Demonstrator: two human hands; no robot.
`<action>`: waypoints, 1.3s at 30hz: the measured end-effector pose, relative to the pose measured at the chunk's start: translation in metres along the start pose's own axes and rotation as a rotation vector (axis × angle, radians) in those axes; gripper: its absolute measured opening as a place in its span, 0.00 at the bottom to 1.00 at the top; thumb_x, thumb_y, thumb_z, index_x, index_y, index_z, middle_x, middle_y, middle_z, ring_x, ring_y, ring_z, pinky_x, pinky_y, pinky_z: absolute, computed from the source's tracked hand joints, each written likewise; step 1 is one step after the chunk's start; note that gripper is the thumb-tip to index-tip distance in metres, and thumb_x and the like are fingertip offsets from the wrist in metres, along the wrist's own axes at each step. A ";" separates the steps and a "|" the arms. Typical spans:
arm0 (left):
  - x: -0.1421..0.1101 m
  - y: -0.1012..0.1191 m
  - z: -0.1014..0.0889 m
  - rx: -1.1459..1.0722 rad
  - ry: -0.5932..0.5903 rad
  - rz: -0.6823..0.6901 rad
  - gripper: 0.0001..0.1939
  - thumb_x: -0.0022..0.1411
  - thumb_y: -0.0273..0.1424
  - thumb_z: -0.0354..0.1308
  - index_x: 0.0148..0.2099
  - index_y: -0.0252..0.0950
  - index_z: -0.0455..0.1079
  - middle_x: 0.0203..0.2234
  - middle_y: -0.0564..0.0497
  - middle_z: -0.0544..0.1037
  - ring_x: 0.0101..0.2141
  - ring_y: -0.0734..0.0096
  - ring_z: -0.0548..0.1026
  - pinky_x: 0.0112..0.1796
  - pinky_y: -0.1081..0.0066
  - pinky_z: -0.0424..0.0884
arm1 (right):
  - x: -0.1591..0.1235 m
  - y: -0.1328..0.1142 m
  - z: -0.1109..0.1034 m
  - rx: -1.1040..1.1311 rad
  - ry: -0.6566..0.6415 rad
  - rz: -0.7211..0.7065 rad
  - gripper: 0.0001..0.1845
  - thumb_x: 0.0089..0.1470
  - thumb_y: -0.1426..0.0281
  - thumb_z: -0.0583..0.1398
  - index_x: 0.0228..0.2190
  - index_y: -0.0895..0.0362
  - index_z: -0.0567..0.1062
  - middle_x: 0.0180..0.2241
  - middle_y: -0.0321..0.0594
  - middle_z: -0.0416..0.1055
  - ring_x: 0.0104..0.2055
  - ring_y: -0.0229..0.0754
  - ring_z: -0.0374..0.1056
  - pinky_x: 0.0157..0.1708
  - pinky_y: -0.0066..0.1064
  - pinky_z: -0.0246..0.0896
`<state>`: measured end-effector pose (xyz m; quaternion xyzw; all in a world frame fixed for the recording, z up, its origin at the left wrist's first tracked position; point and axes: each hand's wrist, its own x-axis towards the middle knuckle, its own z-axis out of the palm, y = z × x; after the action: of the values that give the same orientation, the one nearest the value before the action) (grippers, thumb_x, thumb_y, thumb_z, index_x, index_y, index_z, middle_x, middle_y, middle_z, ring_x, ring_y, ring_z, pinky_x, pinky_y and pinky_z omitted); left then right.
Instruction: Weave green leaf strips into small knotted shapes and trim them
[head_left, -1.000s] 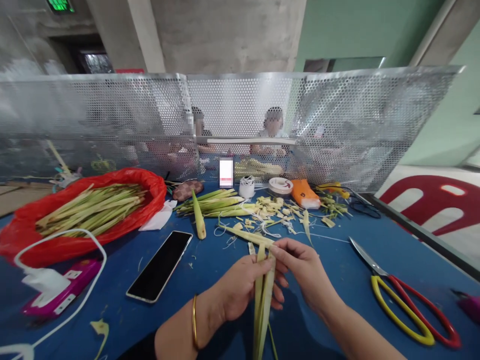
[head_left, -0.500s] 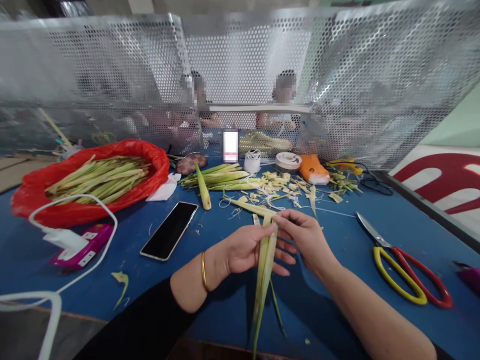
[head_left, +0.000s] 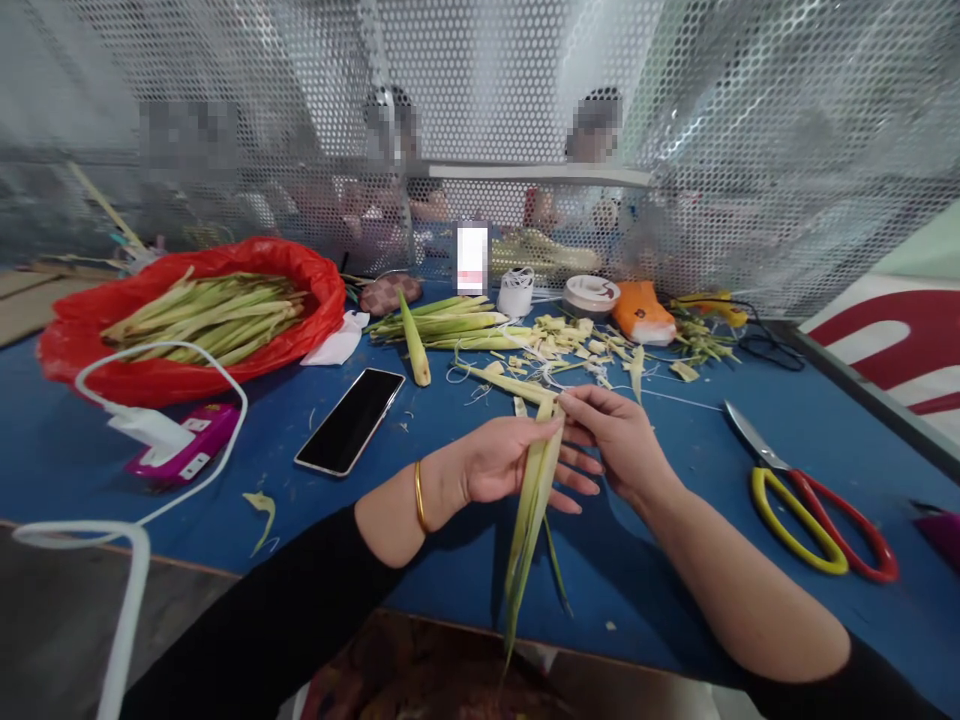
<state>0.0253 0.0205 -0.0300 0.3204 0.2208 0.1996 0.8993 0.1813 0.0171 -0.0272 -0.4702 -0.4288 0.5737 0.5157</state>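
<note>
My left hand wears a gold bangle at the wrist. It holds folded, long pale-green leaf strips between thumb and fingers, the pointed ends hanging down past the table's front edge. At the top end, my right hand pinches the same leaf strips with thumb and forefinger, its other fingers loosely curled. Just behind the fingertips lies another pale strip, one end reaching up to the hands. A white thread runs off toward the scissors with yellow and red handles.
To the left are a red plastic bag of leaves, a phone and a purple power strip with a white cable. Behind are leaf stalks, trimmings, a thread spool and a tape roll. People sit beyond a perforated screen.
The view has tilted downward, so everything on the table appears higher in the picture. Both hands keep their grip on the leaf strips, with the fingers hardly changed.
</note>
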 end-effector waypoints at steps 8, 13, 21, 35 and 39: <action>0.000 0.000 0.005 -0.002 0.036 -0.018 0.20 0.71 0.35 0.40 0.44 0.29 0.70 0.35 0.42 0.77 0.34 0.62 0.78 0.33 0.61 0.76 | 0.002 0.002 -0.001 -0.086 0.053 -0.069 0.15 0.43 0.58 0.68 0.26 0.57 0.75 0.19 0.29 0.66 0.16 0.28 0.54 0.12 0.21 0.45; -0.001 0.000 0.007 -0.011 0.065 -0.023 0.19 0.71 0.34 0.40 0.43 0.29 0.70 0.33 0.42 0.76 0.32 0.63 0.78 0.32 0.62 0.76 | 0.002 0.004 -0.002 -0.095 0.060 -0.073 0.16 0.43 0.58 0.68 0.26 0.57 0.74 0.20 0.30 0.66 0.17 0.29 0.54 0.13 0.22 0.46; -0.001 -0.001 0.009 -0.004 0.100 -0.008 0.19 0.70 0.36 0.42 0.44 0.29 0.70 0.34 0.42 0.76 0.32 0.64 0.77 0.32 0.62 0.76 | 0.004 0.006 -0.003 -0.093 0.046 -0.077 0.16 0.44 0.58 0.68 0.27 0.57 0.75 0.21 0.30 0.67 0.18 0.30 0.55 0.16 0.23 0.46; -0.008 0.003 0.014 0.122 0.235 0.001 0.12 0.64 0.38 0.54 0.34 0.34 0.65 0.17 0.62 0.53 0.15 0.85 0.44 0.15 0.82 0.40 | 0.006 0.004 -0.004 -0.102 -0.038 -0.112 0.14 0.47 0.58 0.65 0.28 0.56 0.77 0.24 0.34 0.68 0.29 0.38 0.64 0.34 0.31 0.59; -0.009 0.006 0.014 0.099 0.238 -0.032 0.21 0.61 0.48 0.53 0.34 0.33 0.65 0.16 0.63 0.52 0.15 0.85 0.43 0.15 0.81 0.39 | 0.006 0.002 -0.003 -0.095 -0.034 -0.128 0.15 0.46 0.57 0.66 0.25 0.57 0.75 0.23 0.34 0.69 0.28 0.37 0.63 0.33 0.31 0.58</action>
<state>0.0239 0.0134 -0.0141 0.3349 0.3408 0.2107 0.8528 0.1833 0.0229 -0.0304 -0.4558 -0.4937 0.5264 0.5209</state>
